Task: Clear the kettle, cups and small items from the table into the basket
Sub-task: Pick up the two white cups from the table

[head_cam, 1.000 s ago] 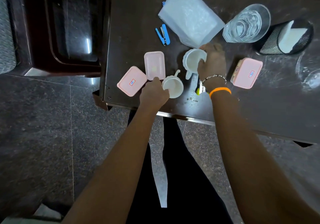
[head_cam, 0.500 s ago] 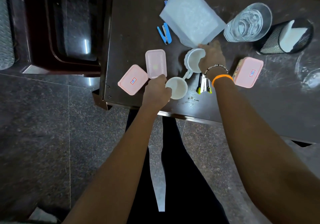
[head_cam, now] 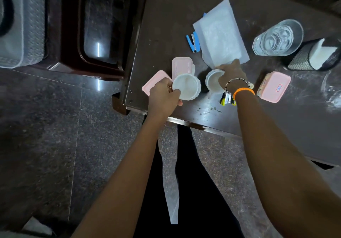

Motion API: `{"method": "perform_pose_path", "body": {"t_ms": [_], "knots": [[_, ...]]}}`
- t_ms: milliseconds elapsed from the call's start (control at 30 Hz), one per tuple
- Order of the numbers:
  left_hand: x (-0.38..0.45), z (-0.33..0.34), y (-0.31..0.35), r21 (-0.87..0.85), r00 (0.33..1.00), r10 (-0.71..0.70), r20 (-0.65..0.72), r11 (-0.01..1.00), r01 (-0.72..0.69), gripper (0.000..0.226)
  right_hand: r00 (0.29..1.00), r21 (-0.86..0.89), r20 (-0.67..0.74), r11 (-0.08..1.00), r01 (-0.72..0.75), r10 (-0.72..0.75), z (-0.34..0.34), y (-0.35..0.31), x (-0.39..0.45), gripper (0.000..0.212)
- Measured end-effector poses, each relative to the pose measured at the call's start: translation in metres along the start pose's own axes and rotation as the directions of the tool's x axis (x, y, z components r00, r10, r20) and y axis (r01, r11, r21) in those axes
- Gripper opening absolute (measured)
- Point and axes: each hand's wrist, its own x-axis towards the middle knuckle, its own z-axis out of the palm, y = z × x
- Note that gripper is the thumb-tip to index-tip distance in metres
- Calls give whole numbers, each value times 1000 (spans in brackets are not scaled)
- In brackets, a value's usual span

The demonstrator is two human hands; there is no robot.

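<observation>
My left hand (head_cam: pixel 163 97) grips a white cup (head_cam: pixel 187 86), lifted above the dark table (head_cam: pixel 166 25) near its front left corner. My right hand (head_cam: pixel 231 77) holds a second white cup (head_cam: pixel 213 80), its fingers over the rim. Two pink lidded boxes lie by the left cup, one (head_cam: pixel 181 65) behind it and one (head_cam: pixel 154 83) partly under my left hand. A third pink box (head_cam: pixel 275 86) sits right of my right wrist. A grey woven basket (head_cam: pixel 20 25) stands at the far left, beyond a dark chair.
A blue stapler (head_cam: pixel 192 41), a white plastic pouch (head_cam: pixel 220 35), a clear glass jug (head_cam: pixel 278 37) and a black mesh holder (head_cam: pixel 313 57) lie further back. A yellow and black small item (head_cam: pixel 227 99) rests under my right wrist. A dark wooden chair (head_cam: pixel 96 25) stands between table and basket.
My left hand has raised its cup and carried it left, over the pink boxes. My right hand has kept its hold on the other cup, which has shifted little.
</observation>
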Motion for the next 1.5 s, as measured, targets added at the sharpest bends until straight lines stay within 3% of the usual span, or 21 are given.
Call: {"method": "perform_pose_path", "body": {"t_ms": [233,433,567,767,867,1000,1133,1200,1233,1367,1500], "knots": [[-8,-34,-6,-70,999,-27,-39,997,24,12,999,60,8,998,32,-33,-11,-10,-13,42],[-14,-81,-14,-180,988,-44,-147,984,17,6,980,55,-67,980,192,-188,-23,-53,-42,51],[-24,-123,-15,-283,959,-50,-279,958,-33,9,952,172,-121,938,300,-282,-30,-103,-67,44],[-37,-209,-22,-456,872,-105,-478,878,-144,9,883,483,-149,747,457,-445,-33,-224,-112,31],[-37,-248,-26,-499,822,-128,-555,841,-206,9,879,662,-100,629,408,-466,-31,-281,-127,31],[-27,-297,-37,-452,742,-132,-658,857,-248,12,868,740,-116,541,400,-482,-19,-354,-135,34],[1,-334,-49,-343,746,-117,-656,926,-157,12,850,608,-220,614,504,-479,2,-410,-119,24],[18,-342,-51,-236,757,-109,-645,970,-62,10,810,333,-279,739,586,-516,10,-425,-104,15],[26,-346,-52,-182,767,-109,-633,983,-10,10,795,191,-298,783,592,-529,14,-431,-97,23],[54,-351,-57,38,823,-120,-556,985,169,27,792,-70,-245,825,561,-559,26,-448,-80,34],[67,-347,-62,185,855,-111,-506,955,234,28,809,-215,-146,816,536,-569,36,-455,-71,39]]}}
